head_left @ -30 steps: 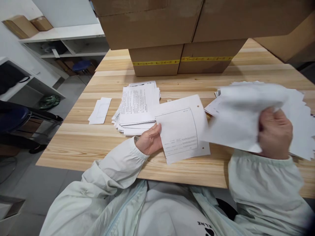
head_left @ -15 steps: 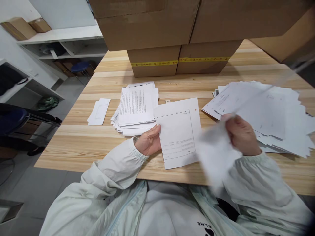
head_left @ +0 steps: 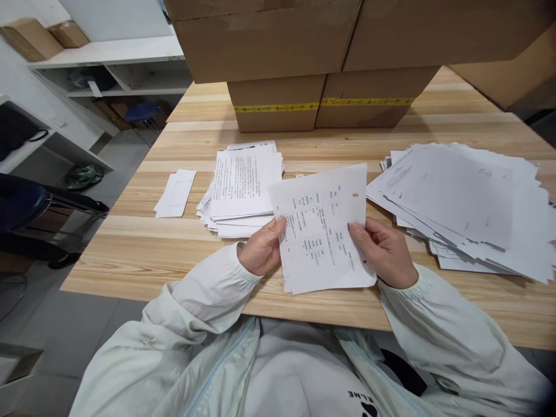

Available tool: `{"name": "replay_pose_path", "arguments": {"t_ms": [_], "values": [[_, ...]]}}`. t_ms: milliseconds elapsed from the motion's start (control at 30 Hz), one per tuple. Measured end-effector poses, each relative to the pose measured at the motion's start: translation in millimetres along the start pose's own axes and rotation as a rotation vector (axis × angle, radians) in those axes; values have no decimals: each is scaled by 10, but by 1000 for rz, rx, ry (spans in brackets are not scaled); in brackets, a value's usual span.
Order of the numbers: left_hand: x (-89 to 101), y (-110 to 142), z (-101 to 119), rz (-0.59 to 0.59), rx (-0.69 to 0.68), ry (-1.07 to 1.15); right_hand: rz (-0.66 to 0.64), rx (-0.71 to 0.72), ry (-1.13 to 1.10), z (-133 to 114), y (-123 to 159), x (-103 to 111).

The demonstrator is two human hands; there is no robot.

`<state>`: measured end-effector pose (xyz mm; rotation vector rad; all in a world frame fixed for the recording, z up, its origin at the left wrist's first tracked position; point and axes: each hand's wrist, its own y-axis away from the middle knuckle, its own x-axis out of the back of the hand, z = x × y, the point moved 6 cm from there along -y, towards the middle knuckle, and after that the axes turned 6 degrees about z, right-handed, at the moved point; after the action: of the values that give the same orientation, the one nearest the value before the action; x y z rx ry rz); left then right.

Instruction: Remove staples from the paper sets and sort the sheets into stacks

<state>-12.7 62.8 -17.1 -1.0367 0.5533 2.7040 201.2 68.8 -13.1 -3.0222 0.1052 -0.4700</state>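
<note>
White slips (head_left: 176, 194): lie at left on a pale wooden table (head_left: 125, 249).
Printed white paper stack (head_left: 245, 182): loosely squared.
Left hand (head_left: 260, 249): half-closed, pinching the sheets' edge.
Punched white printed sheets (head_left: 321, 231): between both piles, in neither; wood shows toward the front edge.
Right hand (head_left: 386, 252): half-curled, gripping the opposite edge.
Fanned white paper pile (head_left: 460, 191): at right, corners uneven.

Even, fairly bright, cool indoor light fell on the desk (head_left: 130, 249), its source out of view. Soft shadows lay beside the lower boxes (head_left: 356, 116), near the desk's far edge. The papers looked pale, their small print too soft to read. The view bowed wide, stretched toward its borders, with dark lower-right and upper-right corners.
</note>
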Motion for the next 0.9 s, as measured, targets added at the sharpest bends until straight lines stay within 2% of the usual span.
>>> {"name": "replay_pose_path", "arguments": {"t_ms": [100, 133, 167, 233, 333, 433, 600, 700, 833, 900], "values": [[8, 59, 59, 48, -119, -72, 210, 122, -62, -42, -25, 79], [13, 95, 80, 61, -166, -97, 221, 145, -113, -48, -36, 83], [23, 136, 100, 73, -214, -121, 188, 140, -163, -42, -46, 63], [56, 223, 123, 103, -289, -167, 30, 49, -223, -3, -36, -35], [112, 312, 117, 154, -301, -205, -143, -47, -229, 4, 68, -154], [67, 322, 167, 131, -299, -223, -120, 32, -218, -82, 130, -155], [-149, 269, 320, -26, -366, -395, -149, 109, -165, -109, 99, -183], [-148, 262, 330, 16, -380, -436, -141, 89, -172, -86, 109, -191], [-90, 269, 280, 106, -376, -335, -1, 106, -223, -101, 143, -131], [-80, 251, 260, 113, -383, -314, -15, 80, -194, -70, 127, -149]]}}
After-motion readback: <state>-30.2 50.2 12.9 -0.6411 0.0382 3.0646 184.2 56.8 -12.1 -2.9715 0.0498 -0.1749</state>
